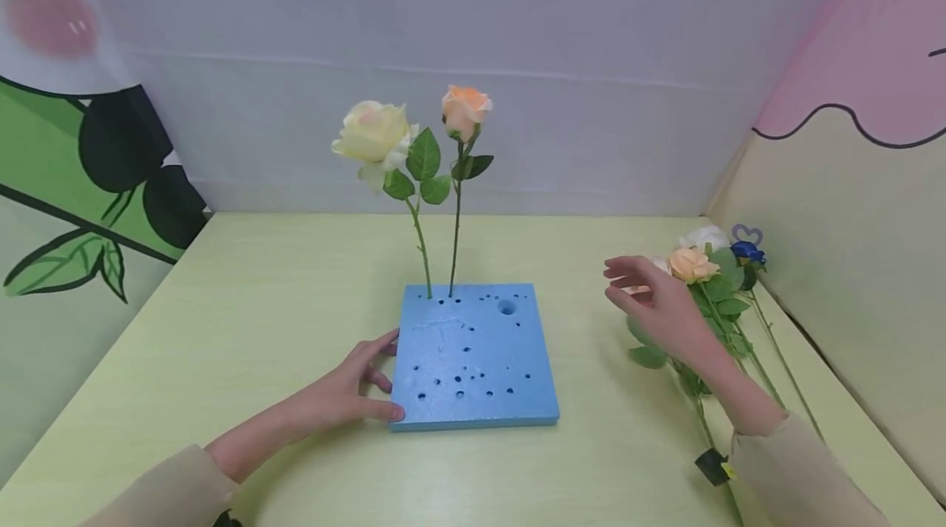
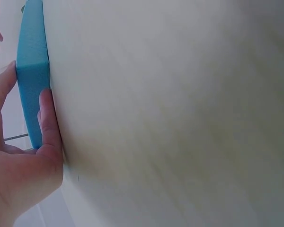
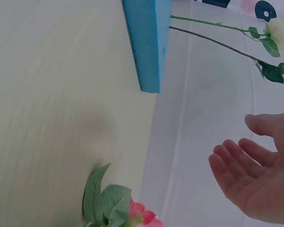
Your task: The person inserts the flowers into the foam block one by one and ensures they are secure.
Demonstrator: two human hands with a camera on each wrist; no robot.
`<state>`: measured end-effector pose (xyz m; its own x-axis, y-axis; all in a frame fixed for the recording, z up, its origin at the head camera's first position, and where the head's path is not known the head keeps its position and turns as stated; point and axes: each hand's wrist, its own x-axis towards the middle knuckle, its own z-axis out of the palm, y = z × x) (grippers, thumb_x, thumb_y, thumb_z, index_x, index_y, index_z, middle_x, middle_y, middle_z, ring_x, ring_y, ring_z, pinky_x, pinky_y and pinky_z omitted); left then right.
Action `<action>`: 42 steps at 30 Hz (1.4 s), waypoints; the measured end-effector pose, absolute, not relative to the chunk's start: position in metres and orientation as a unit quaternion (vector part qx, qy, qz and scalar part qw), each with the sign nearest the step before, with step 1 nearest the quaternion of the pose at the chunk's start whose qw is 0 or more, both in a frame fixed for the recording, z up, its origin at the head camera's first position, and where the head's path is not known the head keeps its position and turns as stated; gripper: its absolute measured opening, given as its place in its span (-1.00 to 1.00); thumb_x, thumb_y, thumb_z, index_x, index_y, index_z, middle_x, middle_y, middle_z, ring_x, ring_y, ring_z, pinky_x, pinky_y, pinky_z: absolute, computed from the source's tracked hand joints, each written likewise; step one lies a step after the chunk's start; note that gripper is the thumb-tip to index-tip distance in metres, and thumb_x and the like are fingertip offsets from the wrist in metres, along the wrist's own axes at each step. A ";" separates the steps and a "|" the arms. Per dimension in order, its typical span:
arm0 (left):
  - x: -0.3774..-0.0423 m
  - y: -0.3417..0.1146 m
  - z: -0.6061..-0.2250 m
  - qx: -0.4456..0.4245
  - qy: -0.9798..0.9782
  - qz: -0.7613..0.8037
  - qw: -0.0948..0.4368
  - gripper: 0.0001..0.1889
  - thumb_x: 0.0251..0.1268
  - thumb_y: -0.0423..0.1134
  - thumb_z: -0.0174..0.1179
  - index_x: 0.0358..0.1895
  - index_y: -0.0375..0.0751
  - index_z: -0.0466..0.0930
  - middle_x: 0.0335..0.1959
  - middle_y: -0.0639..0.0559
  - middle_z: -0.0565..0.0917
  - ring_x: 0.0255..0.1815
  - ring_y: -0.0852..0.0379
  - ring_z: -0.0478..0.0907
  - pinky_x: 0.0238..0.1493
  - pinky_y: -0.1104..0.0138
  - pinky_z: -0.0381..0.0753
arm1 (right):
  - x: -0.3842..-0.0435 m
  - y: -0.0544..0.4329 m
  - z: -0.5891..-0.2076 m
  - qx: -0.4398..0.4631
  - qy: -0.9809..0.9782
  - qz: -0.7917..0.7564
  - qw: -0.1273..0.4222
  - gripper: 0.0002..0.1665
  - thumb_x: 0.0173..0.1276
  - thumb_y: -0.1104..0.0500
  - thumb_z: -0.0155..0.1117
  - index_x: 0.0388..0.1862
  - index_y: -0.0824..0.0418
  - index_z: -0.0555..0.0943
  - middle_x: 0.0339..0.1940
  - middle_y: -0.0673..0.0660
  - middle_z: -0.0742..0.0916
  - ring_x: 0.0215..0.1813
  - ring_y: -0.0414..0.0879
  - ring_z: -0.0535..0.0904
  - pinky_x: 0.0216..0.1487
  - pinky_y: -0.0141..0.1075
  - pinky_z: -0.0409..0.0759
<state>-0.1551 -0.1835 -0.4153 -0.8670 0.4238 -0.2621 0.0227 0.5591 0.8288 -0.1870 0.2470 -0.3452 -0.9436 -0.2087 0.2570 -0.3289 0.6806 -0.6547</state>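
A square blue foam block (image 1: 480, 359) with many small holes lies flat. My left hand (image 1: 336, 387) rests against its left side, fingers along that side and thumb on the near left corner; the left wrist view shows these fingers (image 2: 49, 120) on the block's side. A cream rose (image 1: 373, 135) and a peach rose (image 1: 466, 112) stand upright in holes at its far edge, the cream one leaning left. Over to the right, my right hand (image 1: 668, 309) hovers with loosely bent fingers near a bunch of flowers, holding nothing.
Lying on the table's right side are a peach flower (image 1: 693, 265), a white flower (image 1: 704, 237), a blue flower (image 1: 748, 253) and their stems. The right wrist view also shows a pink flower (image 3: 144, 216). A small black piece (image 1: 712, 467) sits on one stem. Cloth walls (image 1: 443, 34) enclose the table.
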 end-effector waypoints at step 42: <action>-0.157 -0.184 -0.416 0.129 0.853 0.452 0.228 0.19 0.01 -0.04 0.51 0.61 -0.01 -0.18 0.52 -0.12 0.13 0.06 0.10 0.48 0.10 0.22 0.42 | -0.126 0.350 -0.383 0.060 -0.951 0.272 -0.135 -0.19 0.19 -0.03 0.48 0.26 0.42 0.43 -0.08 0.17 0.68 -0.21 -0.25 0.58 -0.33 -0.40 0.56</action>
